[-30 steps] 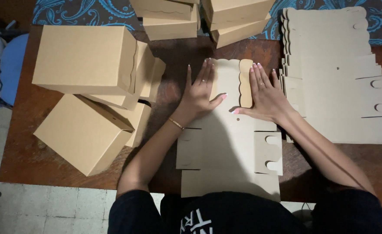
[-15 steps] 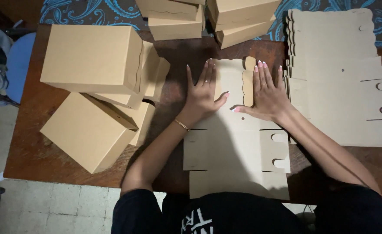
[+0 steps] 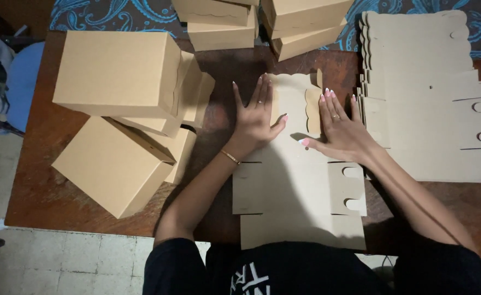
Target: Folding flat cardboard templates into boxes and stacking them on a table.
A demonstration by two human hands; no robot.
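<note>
Dark wooden tabletop point(image 3: 43, 191), tiled floor below, paisley cloth beyond. We press both hands flat, fingers spread, on an unfolded cardboard box blank point(image 3: 295, 186) at centre: left hand point(image 3: 255, 117) on its left part, right hand point(image 3: 341, 128) beside a folded scalloped flap point(image 3: 312, 109). Assembled boxes point(image 3: 114, 114) crowd our left, more boxes point(image 3: 262, 22) ahead, and a stack of flat blanks point(image 3: 431, 98) touches our right.
</note>
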